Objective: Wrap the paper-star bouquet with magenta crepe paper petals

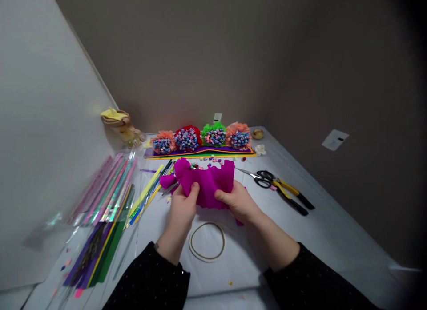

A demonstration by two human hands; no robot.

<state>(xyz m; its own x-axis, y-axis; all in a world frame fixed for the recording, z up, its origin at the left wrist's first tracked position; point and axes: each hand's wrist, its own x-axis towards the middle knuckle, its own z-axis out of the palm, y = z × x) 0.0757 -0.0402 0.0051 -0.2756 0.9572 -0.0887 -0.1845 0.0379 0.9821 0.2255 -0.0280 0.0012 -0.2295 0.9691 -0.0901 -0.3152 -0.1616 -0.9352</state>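
Observation:
Both hands grip a ruffled sheet of magenta crepe paper above the middle of the table. My left hand pinches its left part, thumb on top. On the right side, my right hand holds it with the thumb pressed over the paper and the other fingers hidden behind. Below the hands a roll of pale tape lies flat on the white table. Some small colourful beads or stars show just behind the paper's upper edge.
Scissors and yellow-black pliers lie at right. Several crepe-paper flowers with star-filled centres line the back, on coloured sheets. Packs of paper strips cover the left side. A tape roll on a dispenser-like object stands back left.

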